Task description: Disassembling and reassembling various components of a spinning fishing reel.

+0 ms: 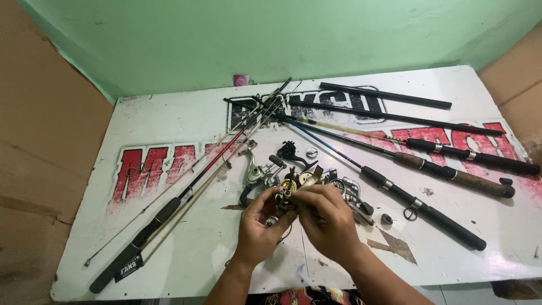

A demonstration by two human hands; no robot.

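Note:
Both hands meet over the middle of a white painted board (169,118). My left hand (257,229) and my right hand (327,220) together grip a small metal fishing reel part (287,191) with a brass-coloured centre. Just beyond the fingers lies a heap of reel pieces: a silver reel body (255,172), a black handle piece (291,151), a small round cap (311,152) and a wire bail (351,186). What is under my palms is hidden.
Several fishing rods with dark grips (423,209) fan out to the right, and thin rods (186,189) run to the lower left. A small ring (387,218) lies near the rods. Green wall (254,39) behind, brown cardboard (39,141) at the left.

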